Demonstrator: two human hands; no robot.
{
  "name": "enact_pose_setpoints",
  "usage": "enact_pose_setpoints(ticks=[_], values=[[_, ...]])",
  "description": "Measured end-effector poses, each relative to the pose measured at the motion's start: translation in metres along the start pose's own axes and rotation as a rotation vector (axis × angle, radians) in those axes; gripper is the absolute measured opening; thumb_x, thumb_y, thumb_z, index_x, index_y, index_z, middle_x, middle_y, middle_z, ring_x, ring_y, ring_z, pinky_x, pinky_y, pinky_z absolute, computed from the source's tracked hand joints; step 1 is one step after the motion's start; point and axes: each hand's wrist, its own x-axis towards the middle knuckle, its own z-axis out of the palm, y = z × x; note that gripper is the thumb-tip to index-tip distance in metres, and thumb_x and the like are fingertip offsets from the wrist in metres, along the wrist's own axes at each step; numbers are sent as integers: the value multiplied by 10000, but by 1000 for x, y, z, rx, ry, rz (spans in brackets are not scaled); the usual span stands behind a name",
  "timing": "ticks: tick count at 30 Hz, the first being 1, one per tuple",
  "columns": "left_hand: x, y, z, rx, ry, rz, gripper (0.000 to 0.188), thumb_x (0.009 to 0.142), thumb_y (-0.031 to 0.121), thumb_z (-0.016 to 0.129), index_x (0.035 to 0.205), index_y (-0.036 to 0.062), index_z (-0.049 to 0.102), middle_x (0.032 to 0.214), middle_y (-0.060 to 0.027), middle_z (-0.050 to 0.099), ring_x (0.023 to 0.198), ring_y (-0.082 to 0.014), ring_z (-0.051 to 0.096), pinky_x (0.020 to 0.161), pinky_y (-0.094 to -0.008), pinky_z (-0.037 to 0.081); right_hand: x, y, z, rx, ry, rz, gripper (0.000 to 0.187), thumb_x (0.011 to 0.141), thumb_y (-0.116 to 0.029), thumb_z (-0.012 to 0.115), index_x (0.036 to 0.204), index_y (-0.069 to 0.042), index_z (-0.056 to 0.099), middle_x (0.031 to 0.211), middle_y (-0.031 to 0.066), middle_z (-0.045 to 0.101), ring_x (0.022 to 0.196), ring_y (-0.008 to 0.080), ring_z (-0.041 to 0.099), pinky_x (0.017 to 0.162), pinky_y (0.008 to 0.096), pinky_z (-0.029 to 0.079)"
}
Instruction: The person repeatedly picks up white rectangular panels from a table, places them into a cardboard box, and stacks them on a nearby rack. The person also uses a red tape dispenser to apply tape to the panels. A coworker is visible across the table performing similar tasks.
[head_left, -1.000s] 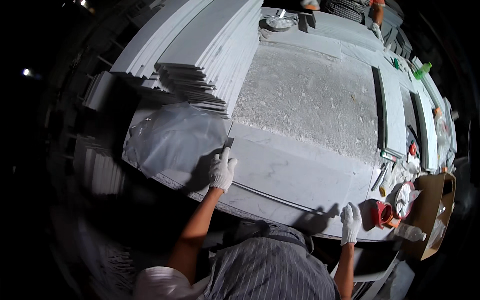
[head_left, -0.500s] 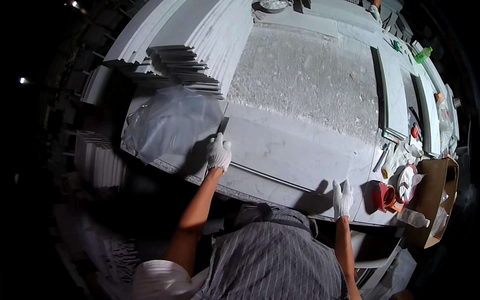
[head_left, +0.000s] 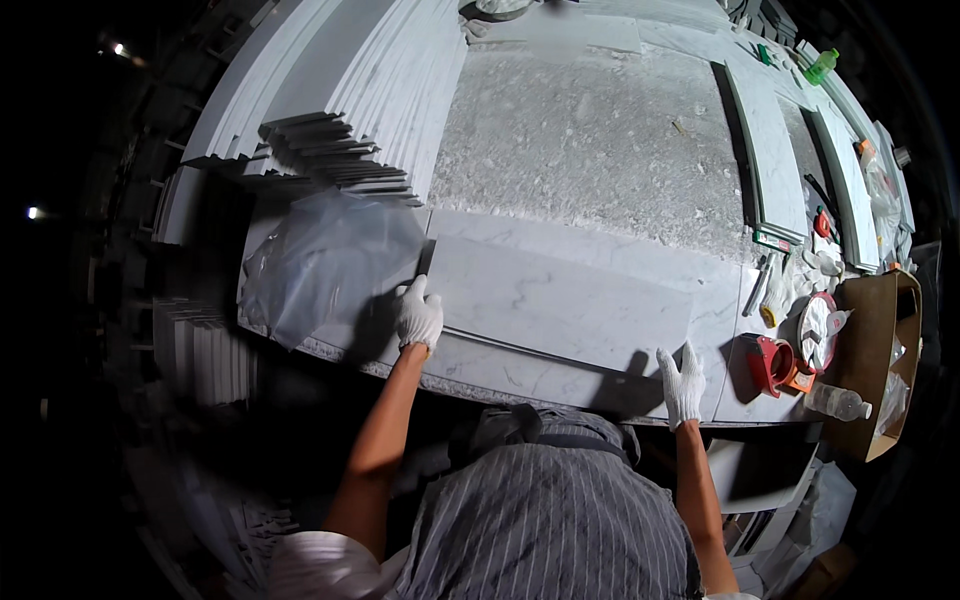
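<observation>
Lying flat along the near side of the tabletop (head_left: 600,140), the pale, grey-veined slab (head_left: 560,300) spans the space between two gloved hands. The left hand (head_left: 418,318) is at its left end, fingers pointing away from the body; whether they grip or merely rest there, I cannot tell. The right hand (head_left: 683,388) is by the near right corner, open, its thumb spread from the fingers. A dark line runs along the slab's near edge (gap or shadow, it is hard to say).

Being long, thin and stone-like, it probably handles as stiff and fairly heavy, smooth enough to slip in knit gloves and liable to chip at the corners or crack if bent. Both ends look like the right holds, with the weight shared evenly.

Just beyond the left hand sits a crumpled clear bag (head_left: 330,260); to the right of the right hand stands a red tape dispenser (head_left: 772,366).
</observation>
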Motion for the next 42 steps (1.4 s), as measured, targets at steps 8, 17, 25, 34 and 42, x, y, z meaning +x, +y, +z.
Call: enact_pose_setpoints(ticks=[8, 17, 25, 34, 42], values=[[-9, -17, -5, -61, 28, -12, 426, 808, 187, 639, 1199, 20, 637, 1054, -231, 610, 1012, -393, 584, 896, -451, 473, 1, -5, -1, -51, -7, -6, 702, 847, -449, 678, 1359, -2, 501, 1248, 286, 562, 1201, 431, 508, 1002, 452, 421], [-12, -18, 4, -241, 31, 14, 439, 885, 262, 590, 1251, 20, 598, 1167, -245, 618, 1118, -407, 562, 955, -451, 454, 5, 18, -1, 180, -93, 131, 535, 879, -420, 631, 1281, -68, 605, 1194, 245, 611, 1138, 395, 550, 956, 446, 435], [-1, -42, 9, -304, -71, -132, 480, 842, 211, 612, 1246, -48, 595, 1248, -257, 614, 1186, -379, 580, 1007, -399, 449, -5, -14, -11, 107, 3, 85, 475, 829, -437, 638, 1191, -129, 652, 1084, 242, 622, 1049, 417, 572, 904, 471, 464], [-3, -40, 7, -314, -84, -63, 514, 846, 254, 641, 1264, -39, 583, 1270, -252, 600, 1191, -371, 572, 1006, -404, 448, -11, -10, -16, 162, 5, 52, 499, 826, -426, 666, 1211, -111, 631, 1085, 248, 605, 1015, 404, 580, 894, 464, 468], [-90, -78, -17, 321, 231, 189, 696, 692, 448, 795, 1234, 77, 567, 1201, -198, 580, 1109, -408, 542, 943, -485, 440, -75, 19, -3, -74, 295, 32, 671, 756, -401, 767, 1259, -10, 557, 1245, 240, 529, 1169, 373, 521, 980, 423, 449]])
